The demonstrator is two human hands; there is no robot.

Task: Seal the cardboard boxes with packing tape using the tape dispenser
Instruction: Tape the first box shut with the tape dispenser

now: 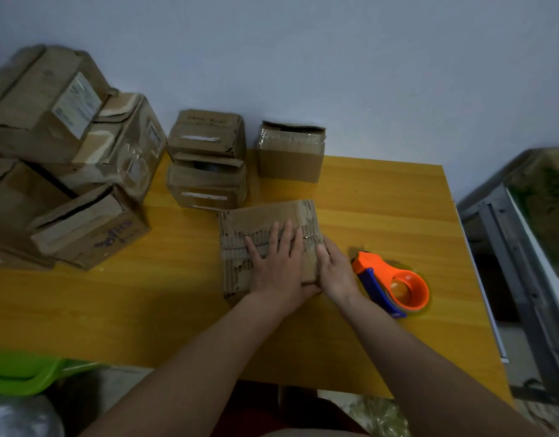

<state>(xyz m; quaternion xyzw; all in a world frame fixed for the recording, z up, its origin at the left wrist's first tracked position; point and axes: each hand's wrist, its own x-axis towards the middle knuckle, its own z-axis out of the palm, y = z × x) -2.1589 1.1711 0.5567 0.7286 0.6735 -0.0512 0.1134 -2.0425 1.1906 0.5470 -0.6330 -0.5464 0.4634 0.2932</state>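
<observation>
The left hand [276,260] lies flat, fingers straight, pressing the top of a worn cardboard box [240,230] on the desk [382,197]. The right hand [333,272] presses its right edge (fingers slightly bent). The tape dispenser [390,283] lies just beside it.

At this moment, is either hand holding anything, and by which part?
The left hand presses flat on the box top; the right hand touches its right edge. The tape dispenser lies untouched.
</observation>
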